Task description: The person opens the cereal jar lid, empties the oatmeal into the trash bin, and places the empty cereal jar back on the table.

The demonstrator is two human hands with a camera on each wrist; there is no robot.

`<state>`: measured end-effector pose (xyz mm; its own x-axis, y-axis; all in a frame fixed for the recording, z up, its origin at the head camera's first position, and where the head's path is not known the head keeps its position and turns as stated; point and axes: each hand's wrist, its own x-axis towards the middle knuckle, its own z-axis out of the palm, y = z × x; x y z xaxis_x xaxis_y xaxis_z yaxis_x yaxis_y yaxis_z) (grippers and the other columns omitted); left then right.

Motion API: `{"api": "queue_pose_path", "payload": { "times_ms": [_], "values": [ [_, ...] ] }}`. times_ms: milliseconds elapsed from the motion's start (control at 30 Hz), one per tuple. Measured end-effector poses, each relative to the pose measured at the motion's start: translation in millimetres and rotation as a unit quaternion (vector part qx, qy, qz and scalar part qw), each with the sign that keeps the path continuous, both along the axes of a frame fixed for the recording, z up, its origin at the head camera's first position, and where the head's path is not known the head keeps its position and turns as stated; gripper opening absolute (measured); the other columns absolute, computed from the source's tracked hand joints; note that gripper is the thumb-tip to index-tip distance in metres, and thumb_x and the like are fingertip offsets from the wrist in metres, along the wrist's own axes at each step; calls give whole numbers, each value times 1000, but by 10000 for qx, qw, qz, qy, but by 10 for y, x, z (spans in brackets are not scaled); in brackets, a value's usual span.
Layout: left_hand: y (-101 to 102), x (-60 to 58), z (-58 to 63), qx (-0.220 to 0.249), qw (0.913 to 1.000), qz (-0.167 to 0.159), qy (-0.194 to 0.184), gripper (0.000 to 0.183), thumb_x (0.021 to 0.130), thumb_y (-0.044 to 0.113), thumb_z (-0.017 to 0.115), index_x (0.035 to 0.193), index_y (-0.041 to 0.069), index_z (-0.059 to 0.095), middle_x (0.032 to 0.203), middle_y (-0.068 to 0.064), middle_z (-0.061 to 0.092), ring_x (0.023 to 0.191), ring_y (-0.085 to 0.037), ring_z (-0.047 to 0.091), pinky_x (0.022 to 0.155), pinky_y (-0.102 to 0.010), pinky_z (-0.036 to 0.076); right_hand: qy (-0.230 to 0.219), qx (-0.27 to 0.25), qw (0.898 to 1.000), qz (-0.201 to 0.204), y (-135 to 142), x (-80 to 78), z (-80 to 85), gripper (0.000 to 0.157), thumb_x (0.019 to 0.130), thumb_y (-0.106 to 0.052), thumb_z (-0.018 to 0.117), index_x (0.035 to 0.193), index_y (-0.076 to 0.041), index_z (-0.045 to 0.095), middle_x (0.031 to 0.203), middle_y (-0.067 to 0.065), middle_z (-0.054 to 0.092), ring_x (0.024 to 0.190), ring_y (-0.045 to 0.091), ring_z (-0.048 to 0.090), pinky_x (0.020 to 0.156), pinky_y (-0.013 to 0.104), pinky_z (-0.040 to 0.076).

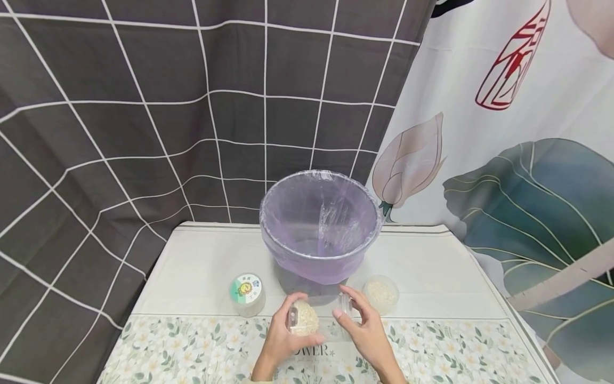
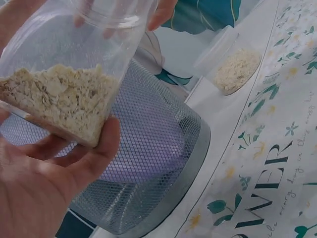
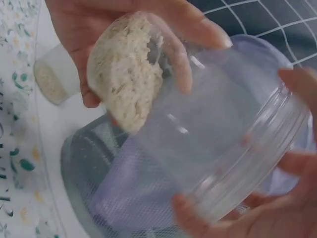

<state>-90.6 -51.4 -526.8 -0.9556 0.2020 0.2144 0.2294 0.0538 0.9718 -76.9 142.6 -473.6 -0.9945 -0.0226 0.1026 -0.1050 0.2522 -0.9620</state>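
A clear plastic jar (image 3: 213,124) lies tilted between my two hands, with pale dry flakes (image 1: 305,320) gathered at its base end. My left hand (image 1: 282,332) grips that base, fingers spread around it. At the ridged mouth end, my right hand (image 1: 368,326) holds the jar between thumb and fingers. Just behind it stands a mesh bin (image 2: 163,163) lined with a purple translucent bag (image 1: 316,265). In the left wrist view the flakes (image 2: 59,96) slope along the lower side of the jar.
Left of the bin is another jar (image 1: 248,304) with a green and white label on top. To its right stands a clear jar (image 1: 382,294) of pale flakes. A floral-printed cloth (image 1: 192,341) covers the table front. Dark checked and leaf-patterned curtains (image 1: 230,117) hang behind.
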Motion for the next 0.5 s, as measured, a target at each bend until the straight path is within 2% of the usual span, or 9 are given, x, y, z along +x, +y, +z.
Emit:
{"api": "queue_pose_path", "payload": {
  "times_ms": [100, 233, 367, 500],
  "values": [
    [21, 6, 3, -277, 9991, 99, 320, 78, 60, 29, 85, 127, 25, 46, 125, -1, 52, 105, -20, 54, 86, -32, 47, -536, 70, 9985, -90, 17, 8, 44, 46, 86, -32, 63, 128, -20, 49, 138, 9, 42, 127, 33, 37, 102, 55, 31],
    [39, 13, -10, -541, 9955, 276, 725, 80, 58, 33, 86, 127, 24, 47, 124, 2, 51, 108, -18, 53, 91, -32, 46, -1213, 54, 9926, -73, 45, 15, 94, 50, 87, -39, 59, 131, -20, 45, 138, 17, 37, 120, 36, 42, 91, 53, 43],
    [58, 20, -40, -690, 9907, 425, 1095, 82, 55, 36, 87, 126, 23, 48, 123, 4, 50, 112, -17, 50, 97, -33, 41, -1746, -371, 9836, 245, 79, 2, 115, 56, 91, -41, 53, 137, -14, 35, 133, 25, 36, 103, 31, 54, 75, 46, 52],
    [71, 25, -67, -554, 9891, 452, 1284, 83, 54, 36, 87, 125, 21, 49, 121, -3, 51, 112, -18, 49, 99, -31, 39, -2085, -875, 9718, 663, 101, -6, 116, 62, 94, -42, 45, 140, -8, 22, 124, 29, 35, 91, 28, 59, 71, 50, 53]
  ]
}}
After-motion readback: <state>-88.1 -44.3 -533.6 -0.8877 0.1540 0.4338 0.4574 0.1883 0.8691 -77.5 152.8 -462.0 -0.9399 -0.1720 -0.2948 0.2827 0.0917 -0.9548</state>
